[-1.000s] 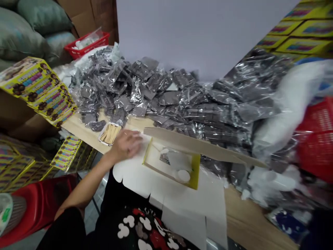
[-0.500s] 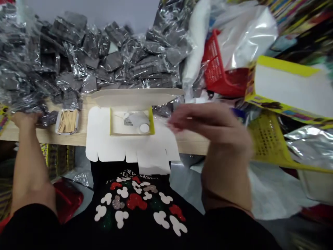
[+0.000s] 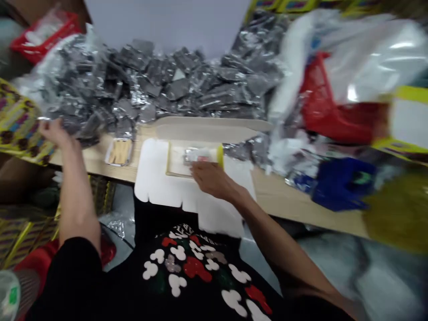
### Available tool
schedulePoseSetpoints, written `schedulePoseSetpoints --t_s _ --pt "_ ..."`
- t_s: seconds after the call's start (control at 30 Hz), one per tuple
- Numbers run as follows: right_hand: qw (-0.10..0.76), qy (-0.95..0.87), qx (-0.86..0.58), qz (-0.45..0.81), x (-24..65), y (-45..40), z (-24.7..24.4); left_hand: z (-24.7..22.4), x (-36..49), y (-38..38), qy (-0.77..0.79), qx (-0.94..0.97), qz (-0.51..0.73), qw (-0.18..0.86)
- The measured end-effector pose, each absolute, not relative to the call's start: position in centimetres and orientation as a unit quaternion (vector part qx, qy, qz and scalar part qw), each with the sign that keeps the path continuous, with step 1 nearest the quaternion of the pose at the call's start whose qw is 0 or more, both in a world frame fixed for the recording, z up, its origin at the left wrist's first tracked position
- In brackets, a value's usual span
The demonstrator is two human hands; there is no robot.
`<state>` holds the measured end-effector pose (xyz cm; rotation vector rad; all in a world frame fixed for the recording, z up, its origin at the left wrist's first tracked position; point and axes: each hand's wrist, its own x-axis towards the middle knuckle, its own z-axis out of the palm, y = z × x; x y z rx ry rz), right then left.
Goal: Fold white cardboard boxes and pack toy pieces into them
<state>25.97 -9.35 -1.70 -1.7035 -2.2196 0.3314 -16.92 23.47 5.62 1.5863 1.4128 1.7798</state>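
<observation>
My right hand (image 3: 212,180) reaches over an open shallow box (image 3: 180,171) with a white inside and yellow edges, its fingers closed together. At its fingertips is a small clear packet with a red patch (image 3: 202,158), partly hidden and blurred. The box's white unfolded flaps (image 3: 157,174) lie spread around it. Far to the left, my left hand (image 3: 56,132) is at the edge of a heap of dark grey pieces in clear plastic bags (image 3: 187,84), next to yellow printed boxes (image 3: 23,125). Its fingers look slightly apart, with nothing visible in them.
A small tray of short wooden sticks (image 3: 119,152) stands left of the box. To the right are a red basket (image 3: 321,98) with clear plastic, a blue container (image 3: 341,183) and a white-topped yellow box (image 3: 411,120). Another red basket (image 3: 45,38) sits at the back left.
My right hand has moved left, from beside the box to over it. The left hand stays by the bagged pieces. The whole view has shifted, so things appear further right.
</observation>
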Motion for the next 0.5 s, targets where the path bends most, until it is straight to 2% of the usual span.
schedulePoseSetpoints --t_s 0.1,0.2,0.37,0.5 --pt "0.216 -0.766 -0.600 0.088 26.4 -9.2 -3.1 5.8 -17.2 24.5 0.498 0.527 0.668 0.166" --pt "0.275 -0.762 -0.582 0.073 26.8 -9.5 -2.0 6.3 -17.1 24.6 0.475 0.538 0.680 0.147" --pt "0.371 -0.790 -0.482 0.072 25.3 -10.1 6.6 10.9 -15.4 23.3 0.369 0.612 0.686 0.139" --pt "0.430 -0.796 -0.425 0.000 23.2 -4.9 14.2 17.1 -11.8 22.1 0.199 0.655 0.697 0.212"
